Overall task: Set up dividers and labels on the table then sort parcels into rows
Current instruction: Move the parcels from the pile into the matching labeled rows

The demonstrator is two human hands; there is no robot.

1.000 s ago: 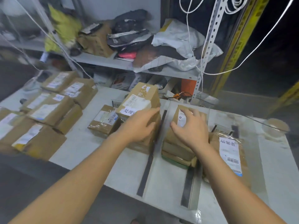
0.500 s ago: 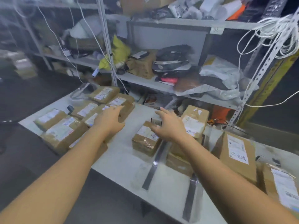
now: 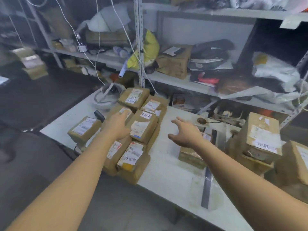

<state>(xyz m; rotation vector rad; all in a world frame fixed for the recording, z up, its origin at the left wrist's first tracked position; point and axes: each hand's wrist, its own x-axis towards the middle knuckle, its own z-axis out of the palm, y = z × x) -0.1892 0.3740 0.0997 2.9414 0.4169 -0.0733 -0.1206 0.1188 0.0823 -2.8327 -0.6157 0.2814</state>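
I judge I'm sorting — left hand point(image 3: 118, 126) lies flat on the parcel pile point(image 3: 143, 129), right hand point(image 3: 185, 133) spread, empty over the table point(image 3: 166, 164); next, grip one parcel for its row.

Small black device point(image 3: 99, 115) just left of the left hand point(image 3: 116, 125), white rounded shell point(image 3: 106, 99) beyond it, yellow bag point(image 3: 148, 47) on grey shelf point(image 3: 183, 83) far behind, brown spoon-like thing point(image 3: 202, 120) beyond the right hand point(image 3: 185, 135)

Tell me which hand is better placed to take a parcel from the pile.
Left, likely: the left hand reaches onto a parcel in the pile; the right hand hovers open over bare table.
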